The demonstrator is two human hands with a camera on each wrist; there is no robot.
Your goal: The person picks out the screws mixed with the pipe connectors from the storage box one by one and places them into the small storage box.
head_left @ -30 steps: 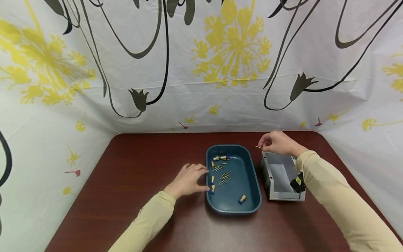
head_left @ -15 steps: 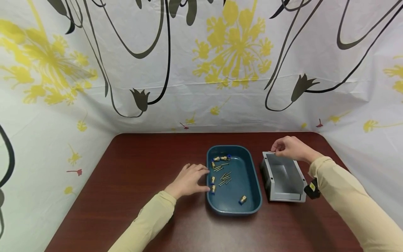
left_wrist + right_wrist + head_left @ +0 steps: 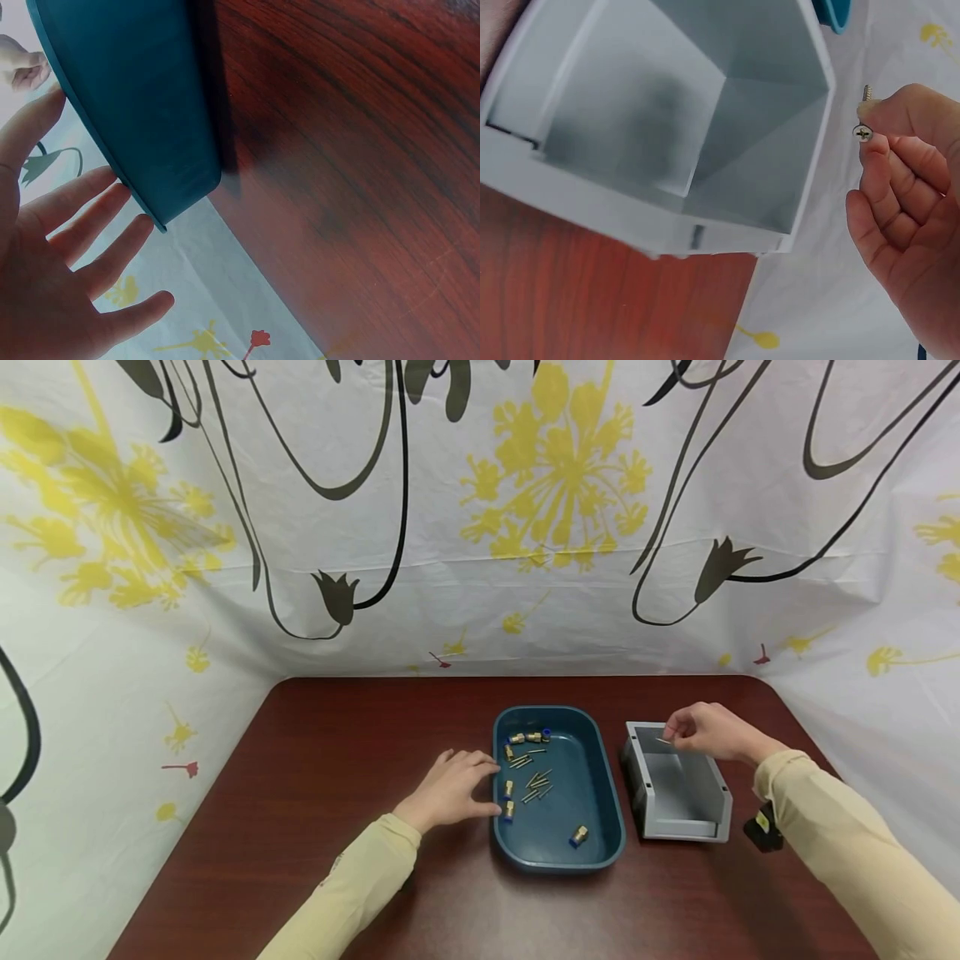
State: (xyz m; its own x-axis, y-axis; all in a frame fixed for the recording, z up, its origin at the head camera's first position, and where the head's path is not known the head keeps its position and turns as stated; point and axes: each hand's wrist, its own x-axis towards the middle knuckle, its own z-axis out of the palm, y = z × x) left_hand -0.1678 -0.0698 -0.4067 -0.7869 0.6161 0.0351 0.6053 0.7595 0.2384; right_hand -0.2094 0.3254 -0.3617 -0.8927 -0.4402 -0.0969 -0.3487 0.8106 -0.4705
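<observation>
My right hand (image 3: 708, 731) pinches a Phillips-head screw (image 3: 863, 133) between thumb and forefinger, above the far end of the grey bin (image 3: 686, 828). In the right wrist view the screw's cross-slotted head faces the camera, and its threaded end sticks out past the thumb. My left hand (image 3: 448, 789) has its fingers spread, fingertips at the left rim of the blue tray (image 3: 600, 810). Inside the tray lie several loose screws (image 3: 537, 779) and several brass fittings with blue ends; one fitting (image 3: 578, 836) lies alone near the front right corner.
Tray and bin stand side by side on a dark red wooden table (image 3: 360, 735), with a narrow gap between them. Behind the table hangs a white cloth (image 3: 420, 527) printed with yellow flowers and dark stems. A black device (image 3: 763, 827) is strapped at my right wrist.
My right hand has moved right and toward me, from beyond the bin's far left corner to over its far end, carrying the screw. My left hand has stayed at the tray's rim.
</observation>
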